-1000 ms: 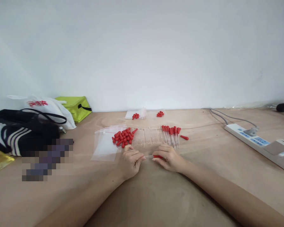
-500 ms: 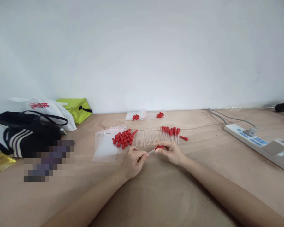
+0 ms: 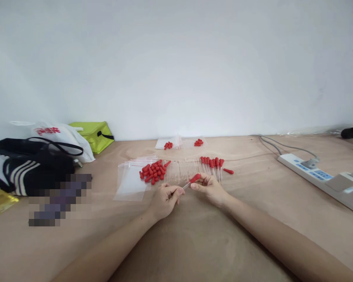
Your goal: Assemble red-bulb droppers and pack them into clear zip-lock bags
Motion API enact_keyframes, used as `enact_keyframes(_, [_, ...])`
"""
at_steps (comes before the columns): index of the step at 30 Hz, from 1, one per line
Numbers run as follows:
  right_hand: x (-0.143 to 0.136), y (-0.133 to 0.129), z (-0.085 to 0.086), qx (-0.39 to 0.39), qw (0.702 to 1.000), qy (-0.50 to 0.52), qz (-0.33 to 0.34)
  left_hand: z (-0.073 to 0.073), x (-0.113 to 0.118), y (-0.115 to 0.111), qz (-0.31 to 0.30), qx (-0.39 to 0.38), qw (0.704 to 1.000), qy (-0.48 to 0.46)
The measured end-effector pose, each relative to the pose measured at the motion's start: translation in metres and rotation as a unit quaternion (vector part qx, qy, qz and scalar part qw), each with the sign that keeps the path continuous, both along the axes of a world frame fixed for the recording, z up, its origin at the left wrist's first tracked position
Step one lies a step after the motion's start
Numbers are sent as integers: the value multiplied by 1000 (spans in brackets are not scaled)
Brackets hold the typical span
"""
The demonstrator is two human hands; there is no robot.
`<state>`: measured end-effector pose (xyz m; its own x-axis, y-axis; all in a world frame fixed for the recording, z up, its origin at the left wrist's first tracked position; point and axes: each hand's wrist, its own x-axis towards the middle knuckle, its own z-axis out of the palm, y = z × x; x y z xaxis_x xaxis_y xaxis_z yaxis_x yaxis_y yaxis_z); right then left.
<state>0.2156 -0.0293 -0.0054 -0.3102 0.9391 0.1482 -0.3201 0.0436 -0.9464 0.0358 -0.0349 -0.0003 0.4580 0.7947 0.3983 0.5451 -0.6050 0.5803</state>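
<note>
My left hand (image 3: 167, 199) pinches a thin clear tube (image 3: 186, 185). On the tube's upper right end sits a red rubber bulb (image 3: 195, 178). The fingers of my right hand (image 3: 209, 188) are closed around the bulb's right side. A pile of red bulbs (image 3: 153, 172) lies left of a row of clear tubes (image 3: 181, 169). Several tubes with red bulbs on them (image 3: 213, 161) lie at the right of that row. One loose red bulb (image 3: 228, 171) is beside them.
Clear plastic bags (image 3: 131, 182) lie left of the pile. Smaller bulb groups (image 3: 198, 142) are near the wall. A white power strip (image 3: 307, 170) stands right; a black bag (image 3: 41, 172) and green box (image 3: 96, 135) are left.
The held bulb has tilted upward and more of it shows. My right hand's fingers have shifted to its right side. My left hand has moved slightly down and left.
</note>
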Motion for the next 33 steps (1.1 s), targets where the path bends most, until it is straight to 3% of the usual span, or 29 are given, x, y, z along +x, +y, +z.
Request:
enact_keyframes(4, [-1,5,11,-6,999,-11,-42,2,0,-1,-3,-25,1000,-12])
enact_keyframes(7, [25,24,24,23,986,-106,-127,7,2,-3,14,-51,999,2])
enact_keyframes(9, [49,40,30,30,951,-209,-227,11,4,-4,21,-63,998,19])
enact_keyframes(11, [69,52,30,33,887,-325,-326,13,6,-4,16,-71,997,36])
enact_keyframes(13, [82,60,26,42,823,-427,-372,14,7,-4,12,-74,996,52])
enact_keyframes(16, [84,68,16,61,764,-521,-375,13,7,-3,7,-64,996,65])
enact_keyframes(21, [74,75,6,72,715,-598,-354,5,8,-1,37,-3,996,78])
enact_keyframes(25, [77,73,8,80,697,-626,-339,-1,17,0,104,77,988,89])
enact_keyframes(30, [99,63,18,49,668,-673,-312,-1,40,6,120,125,978,116])
enact_keyframes(33, [117,58,22,19,682,-689,-244,-2,56,16,132,130,972,141])
